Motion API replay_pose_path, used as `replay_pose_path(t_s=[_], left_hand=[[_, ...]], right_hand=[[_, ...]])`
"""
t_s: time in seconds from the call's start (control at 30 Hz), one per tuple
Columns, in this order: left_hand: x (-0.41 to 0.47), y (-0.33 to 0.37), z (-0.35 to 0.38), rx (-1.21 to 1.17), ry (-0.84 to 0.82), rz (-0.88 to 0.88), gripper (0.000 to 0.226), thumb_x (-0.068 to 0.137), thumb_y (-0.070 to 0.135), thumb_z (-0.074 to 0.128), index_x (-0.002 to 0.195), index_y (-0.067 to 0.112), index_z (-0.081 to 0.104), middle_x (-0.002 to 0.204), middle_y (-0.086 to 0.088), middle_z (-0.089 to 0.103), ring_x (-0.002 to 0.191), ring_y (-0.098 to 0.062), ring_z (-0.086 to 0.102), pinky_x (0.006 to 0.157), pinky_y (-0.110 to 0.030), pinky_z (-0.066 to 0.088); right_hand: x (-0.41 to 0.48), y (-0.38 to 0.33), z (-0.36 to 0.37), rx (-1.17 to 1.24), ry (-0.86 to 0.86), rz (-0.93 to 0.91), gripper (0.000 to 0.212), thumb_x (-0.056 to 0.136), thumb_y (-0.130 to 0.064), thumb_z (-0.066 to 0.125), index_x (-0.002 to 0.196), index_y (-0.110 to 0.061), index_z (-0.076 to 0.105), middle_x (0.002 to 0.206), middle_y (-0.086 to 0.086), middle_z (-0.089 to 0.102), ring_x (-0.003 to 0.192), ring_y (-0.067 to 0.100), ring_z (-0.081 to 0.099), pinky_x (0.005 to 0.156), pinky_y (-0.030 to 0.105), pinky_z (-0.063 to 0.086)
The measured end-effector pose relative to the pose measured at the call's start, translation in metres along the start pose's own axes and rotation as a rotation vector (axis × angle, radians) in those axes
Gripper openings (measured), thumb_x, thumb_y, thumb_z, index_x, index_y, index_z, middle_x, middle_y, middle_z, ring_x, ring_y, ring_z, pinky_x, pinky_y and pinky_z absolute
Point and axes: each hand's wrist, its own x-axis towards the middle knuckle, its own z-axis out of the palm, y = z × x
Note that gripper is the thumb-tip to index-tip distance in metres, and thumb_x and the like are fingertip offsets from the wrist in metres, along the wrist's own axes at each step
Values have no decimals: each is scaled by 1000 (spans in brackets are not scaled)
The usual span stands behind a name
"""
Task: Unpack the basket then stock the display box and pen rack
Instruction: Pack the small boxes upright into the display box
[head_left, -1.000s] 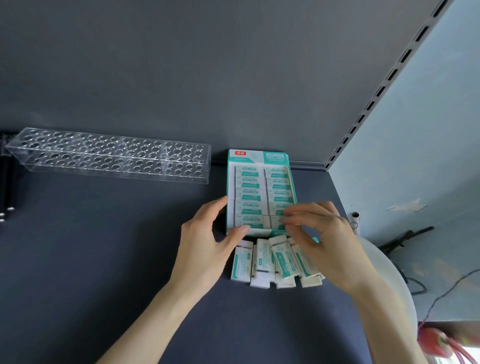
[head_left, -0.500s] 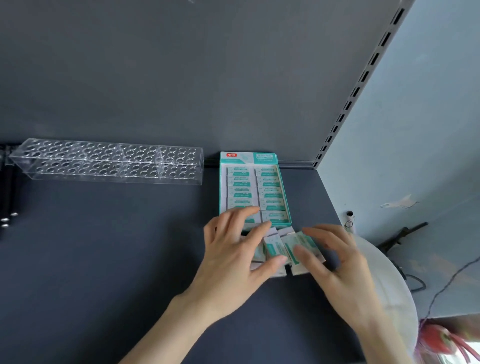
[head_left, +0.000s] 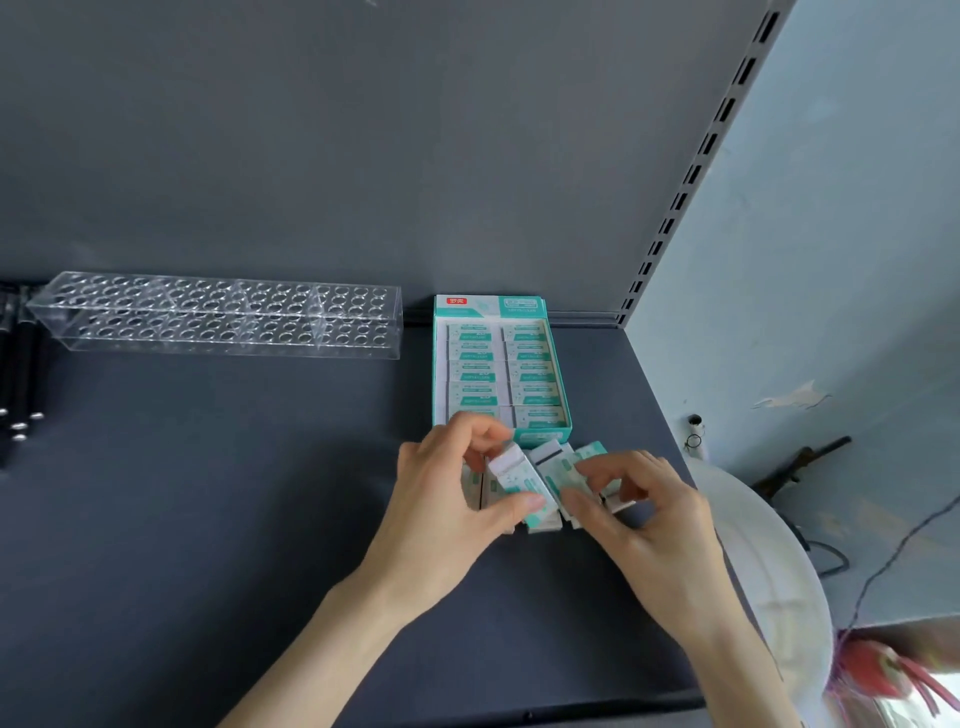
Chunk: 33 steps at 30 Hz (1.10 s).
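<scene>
shelf: left hand, right hand round erasers

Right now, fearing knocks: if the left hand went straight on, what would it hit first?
Likely the display box, its front wall; the left hand, pinching an eraser, points there. Depth unclear.

The left hand and the right hand are both bare, with slim fingers that end in short, plain nails. Behind the fingers, past the wrists, the left forearm and the right forearm are uncovered down to the lower edge of view.
</scene>
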Motion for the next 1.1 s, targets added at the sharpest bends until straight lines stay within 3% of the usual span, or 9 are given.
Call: replay_pose_path(t_s=[0.13, 0.2, 0.27, 0.37, 0.47, 0.6, 0.8, 0.93, 1.1], left_hand=[[2, -1, -4, -225, 13, -9, 26, 74, 23, 78, 96, 29, 67, 91, 17, 65, 81, -3, 59, 70, -10, 44], [3, -1, -5, -372, 10, -27, 14, 79, 20, 75, 92, 21, 70, 91, 6, 67, 83, -11, 64, 72, -21, 52], [3, -2, -6, -504, 29, -34, 10, 83, 23, 69, 89, 15, 69, 87, 1, 68, 79, -9, 65, 68, -19, 51], [2, -1, -7, -552, 46, -14, 19, 93, 24, 58, 87, 6, 60, 76, 8, 66, 71, 0, 60, 63, -10, 44], [3, -2, -6, -649, 85, -17, 21, 95, 18, 51, 91, -3, 50, 77, 0, 67, 73, -10, 66, 69, -18, 51], [5, 0, -10, -700, 39, -57, 11, 94, 18, 51, 97, 7, 50, 63, -8, 55, 56, -17, 49, 61, -21, 46], [12, 7, -17, -711, -92, -113, 27, 80, 45, 65, 86, 19, 65, 71, -9, 61, 44, -12, 41, 55, -24, 42], [20, 3, -22, -669, -34, -86, 21, 82, 32, 68, 89, 13, 62, 55, -3, 53, 48, -11, 44, 58, -24, 44], [31, -2, -33, -589, -8, -76, 22, 79, 22, 71, 97, 14, 60, 56, 4, 56, 52, -9, 49, 57, -18, 46]], right_hand=[[0, -3, 1, -51, -24, 4, 17, 74, -28, 76, 88, -33, 69, 79, -19, 58, 80, 8, 52, 68, 11, 41], [1, -5, 2, -91, -56, 1, 22, 72, -36, 75, 93, -32, 70, 84, -21, 55, 85, 11, 51, 80, 27, 42], [1, -5, 2, -127, -72, -3, 25, 70, -38, 76, 94, -34, 69, 89, -22, 54, 89, 12, 50, 85, 35, 40], [2, -7, 5, -167, -39, -26, 20, 71, -31, 77, 89, -35, 68, 90, -23, 56, 88, 7, 49, 85, 34, 38], [2, -10, 6, -107, 7, -60, 22, 73, -27, 74, 83, -42, 62, 84, -23, 60, 85, 6, 53, 77, 28, 40], [7, -17, 7, 188, -72, -43, 25, 75, -26, 66, 96, -38, 62, 88, -14, 67, 71, 12, 61, 61, 15, 48], [23, -31, 15, 346, -128, -183, 34, 77, -2, 69, 92, -33, 70, 96, -10, 68, 84, 15, 65, 73, 21, 51], [33, -35, 21, 471, -159, -176, 24, 74, -8, 73, 92, -24, 72, 97, -4, 65, 95, 15, 65, 80, 19, 50], [49, -28, 24, 512, -144, -71, 24, 71, -9, 75, 90, -23, 68, 100, -1, 68, 93, 14, 67, 79, 16, 51]])
